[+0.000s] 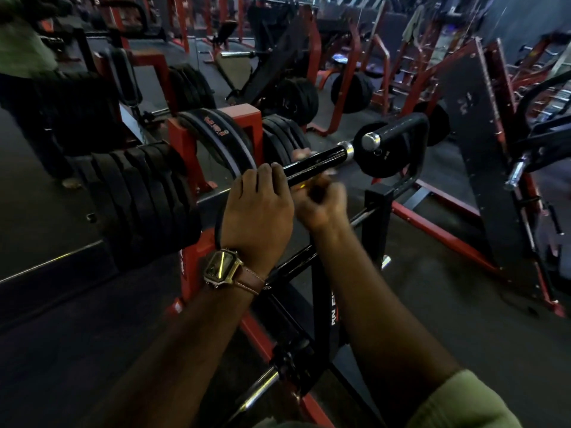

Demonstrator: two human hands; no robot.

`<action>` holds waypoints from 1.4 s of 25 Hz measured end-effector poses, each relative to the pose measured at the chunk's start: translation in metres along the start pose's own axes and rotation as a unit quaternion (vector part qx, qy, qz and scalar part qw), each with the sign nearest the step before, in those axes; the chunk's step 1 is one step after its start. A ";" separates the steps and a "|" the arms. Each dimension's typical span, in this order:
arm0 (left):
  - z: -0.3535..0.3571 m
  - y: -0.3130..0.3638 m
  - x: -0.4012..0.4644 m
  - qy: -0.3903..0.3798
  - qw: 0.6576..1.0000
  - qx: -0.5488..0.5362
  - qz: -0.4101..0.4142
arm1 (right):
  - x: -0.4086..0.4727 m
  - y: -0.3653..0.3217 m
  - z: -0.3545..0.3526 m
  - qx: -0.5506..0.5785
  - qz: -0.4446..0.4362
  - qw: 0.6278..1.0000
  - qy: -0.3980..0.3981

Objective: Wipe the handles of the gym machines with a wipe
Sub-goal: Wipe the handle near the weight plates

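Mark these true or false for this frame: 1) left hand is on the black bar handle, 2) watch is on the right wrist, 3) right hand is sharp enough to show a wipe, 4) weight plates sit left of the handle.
1) True: the left hand has its fingers curled over the black bar handle.
2) False: the watch is on the left wrist.
3) False: the right hand is motion-blurred; no wipe can be made out.
4) True: black weight plates are racked to the handle's left.
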State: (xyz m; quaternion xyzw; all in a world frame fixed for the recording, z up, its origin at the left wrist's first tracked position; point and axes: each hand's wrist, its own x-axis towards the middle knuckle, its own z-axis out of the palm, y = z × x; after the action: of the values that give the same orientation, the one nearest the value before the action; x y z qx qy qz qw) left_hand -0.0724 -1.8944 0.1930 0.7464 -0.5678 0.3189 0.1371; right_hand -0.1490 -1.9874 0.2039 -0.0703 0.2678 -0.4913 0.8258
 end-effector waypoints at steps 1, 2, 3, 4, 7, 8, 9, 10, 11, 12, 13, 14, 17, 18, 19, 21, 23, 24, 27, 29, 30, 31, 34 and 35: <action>0.001 0.000 0.000 0.002 1.000 -0.002 -0.001 | -0.001 0.007 -0.006 0.004 0.009 1.000 -0.017; 0.002 -0.001 0.000 0.010 1.000 -0.004 -0.002 | 0.001 0.007 -0.008 0.019 0.017 1.000 0.003; 0.004 -0.001 0.000 0.017 1.000 -0.006 -0.001 | 0.005 0.001 -0.007 0.056 0.031 0.998 0.016; 0.004 -0.002 -0.001 0.022 1.000 -0.006 0.000 | 0.009 -0.010 -0.002 0.083 0.033 0.996 0.014; 0.006 -0.001 -0.002 0.034 0.999 -0.007 0.002 | -0.011 -0.012 0.010 -0.001 -0.065 0.995 0.076; 0.006 -0.001 -0.002 0.033 0.999 -0.009 0.003 | -0.021 0.000 0.008 -0.064 -0.104 0.989 0.081; 0.008 -0.002 -0.002 0.034 0.999 -0.012 0.002 | -0.028 0.010 0.003 -0.128 -0.161 0.975 0.080; 0.010 -0.003 -0.002 0.040 0.999 -0.019 -0.001 | -0.030 0.018 -0.005 -0.189 -0.248 0.948 0.067; 0.011 -0.003 -0.002 0.045 0.999 -0.027 -0.006 | -0.026 0.020 -0.016 -0.273 -0.376 0.884 0.050; 0.011 -0.003 -0.002 0.046 0.998 -0.035 -0.009 | -0.016 0.015 -0.028 -0.391 -0.508 0.767 0.025; 0.011 -0.002 -0.002 0.045 0.998 -0.044 -0.011 | -0.005 0.008 -0.036 -0.505 -0.606 0.614 -0.005; 0.011 -0.001 -0.002 0.042 0.998 -0.054 -0.012 | 0.007 0.000 -0.041 -0.587 -0.657 0.472 -0.016; 0.012 -0.002 -0.001 0.041 0.997 -0.064 -0.015 | 0.031 -0.030 -0.031 -0.674 -0.654 0.345 -0.002; 0.012 -0.002 -0.001 0.045 0.997 -0.063 -0.016 | 0.037 -0.043 -0.024 -0.686 -0.627 0.369 0.009; 0.012 -0.002 -0.001 0.047 0.997 -0.063 -0.015 | 0.040 -0.058 -0.017 -0.690 -0.593 0.415 0.012; 0.012 -0.001 -0.001 0.052 0.997 -0.063 -0.014 | 0.043 -0.074 -0.008 -0.683 -0.540 0.491 0.002; 0.012 -0.002 -0.001 0.055 0.997 -0.056 -0.013 | 0.041 -0.066 -0.013 -0.691 -0.520 0.501 0.010; 0.012 -0.002 -0.001 0.056 0.997 -0.053 -0.013 | 0.042 -0.059 -0.019 -0.693 -0.524 0.494 0.007; 0.012 -0.002 -0.001 0.061 0.997 -0.044 -0.010 | 0.043 -0.059 -0.013 -0.648 -0.542 0.534 0.011; 0.012 -0.001 -0.001 0.057 0.998 -0.040 -0.007 | 0.050 -0.075 0.004 -0.602 -0.468 0.645 0.051; 0.013 -0.001 -0.001 0.057 0.998 -0.038 -0.007 | 0.052 -0.082 0.011 -0.552 -0.402 0.727 0.070; 0.013 -0.001 0.000 0.059 0.998 -0.035 -0.008 | 0.052 -0.086 0.015 -0.468 -0.322 0.819 0.077; 0.012 0.000 -0.001 0.055 0.998 -0.025 -0.010 | 0.045 -0.077 0.008 -0.189 -0.169 0.965 0.070; 0.012 0.000 -0.001 0.050 0.998 -0.026 -0.010 | 0.041 -0.067 0.004 -0.163 -0.174 0.969 0.066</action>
State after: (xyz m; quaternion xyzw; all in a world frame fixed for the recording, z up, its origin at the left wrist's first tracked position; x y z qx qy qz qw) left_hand -0.0691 -1.9006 0.1835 0.7312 -0.5610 0.3398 0.1874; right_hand -0.1837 -2.0572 0.2175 -0.2173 0.3819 -0.5807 0.6853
